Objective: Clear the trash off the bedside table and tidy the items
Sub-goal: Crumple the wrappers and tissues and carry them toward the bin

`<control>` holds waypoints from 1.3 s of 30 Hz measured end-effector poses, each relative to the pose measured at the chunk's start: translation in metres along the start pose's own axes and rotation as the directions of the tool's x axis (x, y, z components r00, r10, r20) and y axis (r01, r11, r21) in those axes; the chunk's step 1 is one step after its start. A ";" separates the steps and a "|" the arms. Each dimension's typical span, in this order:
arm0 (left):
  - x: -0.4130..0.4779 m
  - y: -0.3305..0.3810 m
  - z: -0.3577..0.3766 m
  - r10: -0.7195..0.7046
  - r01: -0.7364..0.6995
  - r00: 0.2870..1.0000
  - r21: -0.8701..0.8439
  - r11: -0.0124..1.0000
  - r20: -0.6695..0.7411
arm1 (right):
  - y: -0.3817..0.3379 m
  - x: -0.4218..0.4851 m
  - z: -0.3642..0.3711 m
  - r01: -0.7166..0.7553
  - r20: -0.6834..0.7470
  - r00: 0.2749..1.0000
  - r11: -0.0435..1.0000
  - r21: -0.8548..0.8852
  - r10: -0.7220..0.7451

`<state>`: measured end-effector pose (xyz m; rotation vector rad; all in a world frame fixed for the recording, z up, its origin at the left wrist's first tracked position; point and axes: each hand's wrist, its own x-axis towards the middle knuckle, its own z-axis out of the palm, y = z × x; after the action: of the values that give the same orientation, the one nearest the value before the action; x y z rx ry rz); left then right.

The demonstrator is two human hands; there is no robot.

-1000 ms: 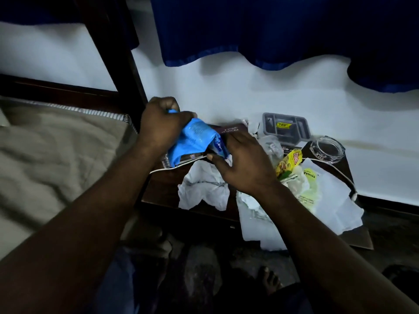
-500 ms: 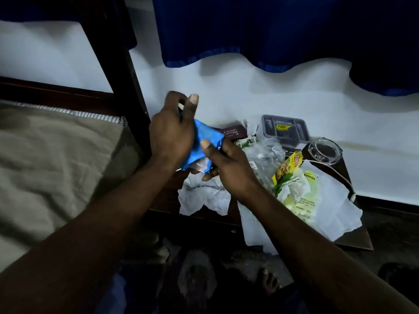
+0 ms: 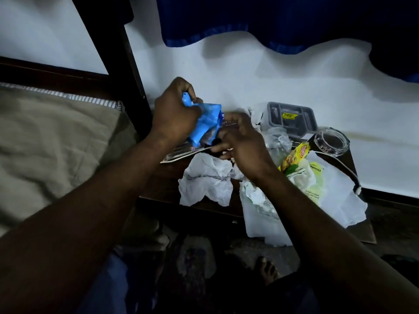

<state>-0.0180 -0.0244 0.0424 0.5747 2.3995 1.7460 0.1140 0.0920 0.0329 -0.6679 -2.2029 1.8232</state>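
Note:
My left hand (image 3: 175, 112) grips the crumpled top of a blue plastic wrapper (image 3: 205, 124) above the dark wooden bedside table (image 3: 163, 189). My right hand (image 3: 243, 143) pinches the wrapper's lower edge, fingers curled; what else it holds is hidden. Under the hands lies a flat clear packet (image 3: 179, 155). Crumpled white paper (image 3: 206, 180), a white plastic bag (image 3: 335, 193), a yellow snack wrapper (image 3: 294, 156) and clear crumpled plastic (image 3: 277, 141) litter the tabletop.
A grey compartment tray (image 3: 292, 116) stands at the back by the wall, a glass ashtray (image 3: 332, 142) to its right. A white cable (image 3: 349, 173) runs along the right edge. The bed (image 3: 52, 143) lies to the left, its dark post (image 3: 120, 53) beside the table.
Both hands have kept crumpling the blue wrapper; the left hand now bunches its top in a fist while the right has shifted lower and to the right on it.

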 end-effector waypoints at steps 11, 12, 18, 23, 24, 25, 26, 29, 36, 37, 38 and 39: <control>0.003 0.010 0.004 0.230 -0.232 0.972 0.280 0.931 0.041 | 0.054 -0.006 0.046 0.248 0.288 0.957 0.418 -0.874 0.032; 0.002 0.010 0.006 0.246 -0.252 0.967 0.305 0.918 0.058 | 0.055 -0.006 0.047 0.249 0.280 0.960 0.401 -0.882 0.020; -0.006 0.019 0.010 0.311 -0.318 0.947 0.391 0.864 0.082 | 0.040 -0.008 0.048 0.259 0.227 0.966 0.446 -0.857 -0.126; 0.001 0.026 0.010 0.284 -0.266 0.958 0.465 0.845 0.033 | 0.014 -0.020 0.031 0.208 0.117 0.977 0.665 -0.717 -0.179; 0.003 0.026 0.009 0.267 -0.252 0.963 0.466 0.848 0.034 | 0.009 -0.021 0.025 0.182 0.104 0.983 0.706 -0.684 -0.153; 0.006 0.027 0.008 0.246 -0.236 0.968 0.468 0.852 0.040 | 0.004 -0.022 0.018 0.154 0.094 0.988 0.732 -0.664 -0.123; 0.008 0.027 0.008 0.222 -0.219 0.974 0.473 0.854 0.049 | -0.002 -0.022 0.010 0.125 0.082 0.992 0.747 -0.653 -0.094; 0.014 0.026 0.014 0.123 -0.166 0.986 0.519 0.838 0.117 | -0.018 -0.023 -0.021 0.011 0.008 1.000 0.830 -0.558 -0.008; -0.006 0.027 0.052 0.121 -0.375 0.856 0.441 0.815 0.502 | -0.026 -0.024 -0.102 0.107 0.017 0.994 0.981 0.163 -0.111; -0.009 0.024 0.060 0.111 -0.372 0.846 0.430 0.822 0.521 | -0.022 -0.022 -0.108 0.127 -0.041 0.992 0.975 0.184 -0.121; -0.012 0.021 0.069 0.101 -0.374 0.832 0.416 0.829 0.546 | -0.018 -0.019 -0.113 0.140 -0.126 0.985 0.974 0.178 -0.118; -0.015 0.018 0.077 0.100 -0.384 0.815 0.403 0.831 0.571 | -0.014 -0.017 -0.116 0.134 -0.223 0.970 0.976 0.172 -0.093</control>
<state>0.0237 0.0437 0.0317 1.3007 2.4021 0.8034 0.1762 0.1841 0.0743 -0.6509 -1.8675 1.7802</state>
